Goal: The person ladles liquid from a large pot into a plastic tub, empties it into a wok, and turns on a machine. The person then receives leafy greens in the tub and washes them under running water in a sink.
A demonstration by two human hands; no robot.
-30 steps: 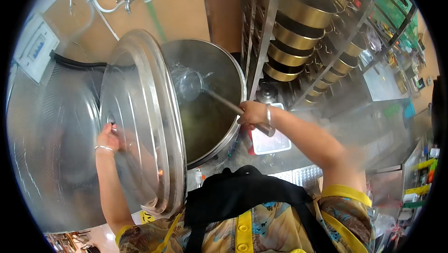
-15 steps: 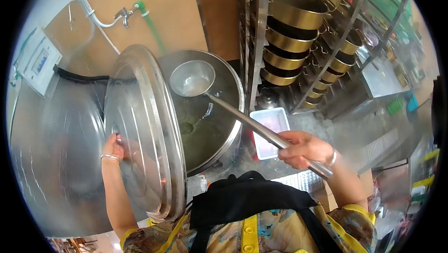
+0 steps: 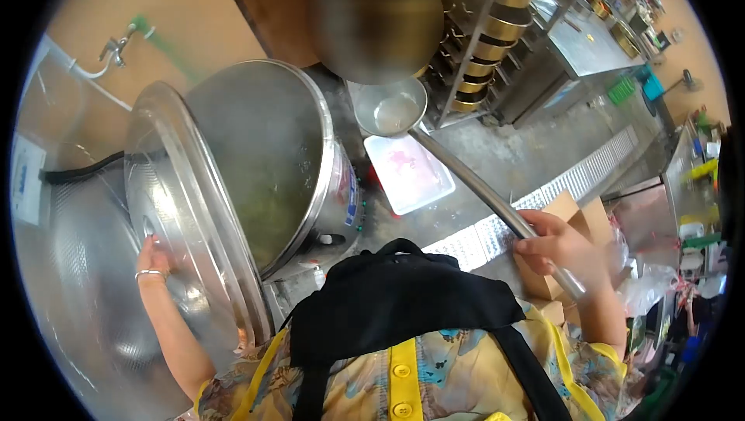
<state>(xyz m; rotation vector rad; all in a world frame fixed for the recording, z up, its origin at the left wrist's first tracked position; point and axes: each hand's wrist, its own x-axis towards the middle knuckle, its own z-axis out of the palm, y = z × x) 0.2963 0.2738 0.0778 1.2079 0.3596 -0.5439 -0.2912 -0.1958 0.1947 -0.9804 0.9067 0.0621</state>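
My left hand (image 3: 154, 256) is closed round the handle of a large round metal lid (image 3: 182, 188), which it holds tilted on edge at the left side of a big steel pot (image 3: 326, 114). Greenish liquid (image 3: 268, 207) shows hazily inside the pot. In my right hand (image 3: 552, 244) is the long metal handle of a ladle (image 3: 390, 108). The ladle's bowl hangs outside the pot, to the right of its rim, and faces upward. Whether it holds any liquid I cannot tell.
Beyond the ladle bowl, a white tray (image 3: 411, 176) lies on the floor. Brass-coloured pots (image 3: 504, 29) fill a metal rack, partly covered by a blurred round brown shape (image 3: 376, 21). A drain grate (image 3: 559, 188) crosses the floor. Cardboard (image 3: 590, 223) stands near my right hand.
The ladle has moved from over the pot to outside its right rim. The view has turned to the right. My left hand still holds the lid.
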